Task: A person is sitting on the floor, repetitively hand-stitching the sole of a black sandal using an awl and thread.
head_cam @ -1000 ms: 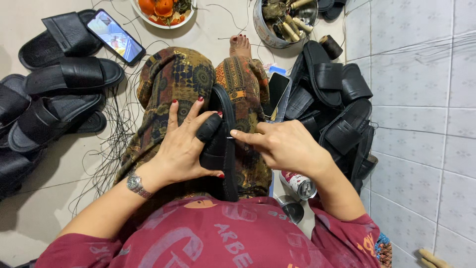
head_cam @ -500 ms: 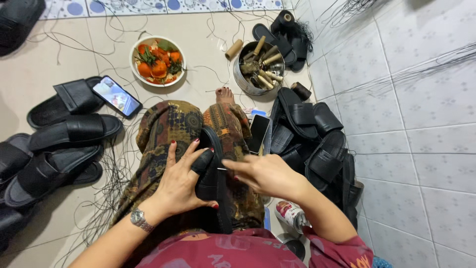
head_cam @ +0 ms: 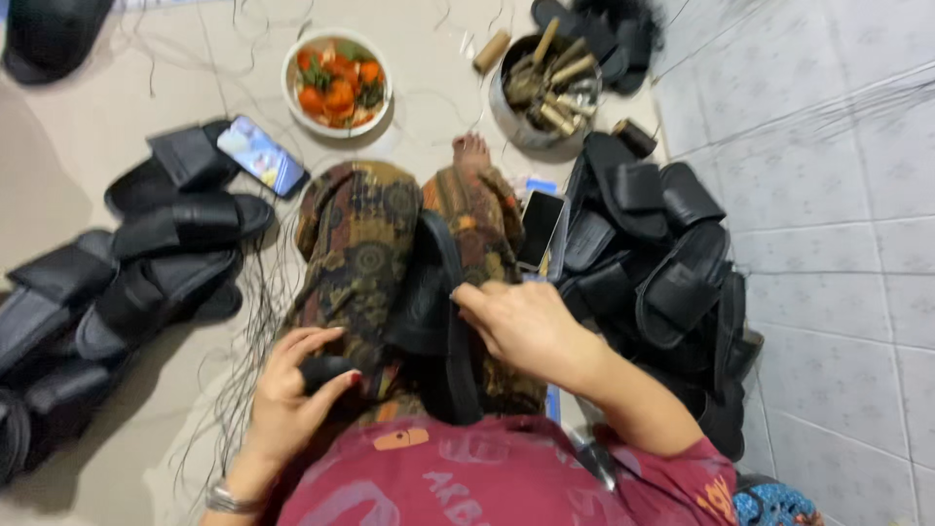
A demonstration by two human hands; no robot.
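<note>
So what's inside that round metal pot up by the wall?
The round metal pot holds several stubby tools with pale wooden handles, piled and sticking out over the rim. Whatever lies beneath them at the bottom is covered, and the blur hides their tips.

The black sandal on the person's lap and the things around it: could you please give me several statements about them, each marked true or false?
1. The right hand rests on the black sandal lying on the lap. True.
2. The left hand is empty. False: its fingers hold a small black piece.
3. The bowl of orange food sits on the floor beyond the knees. True.
4. The metal tin of tools stands on the person's left. False: it stands on the right, by the pile of black sandals.
5. A phone with a lit screen lies on a sandal at the left. True.
</note>
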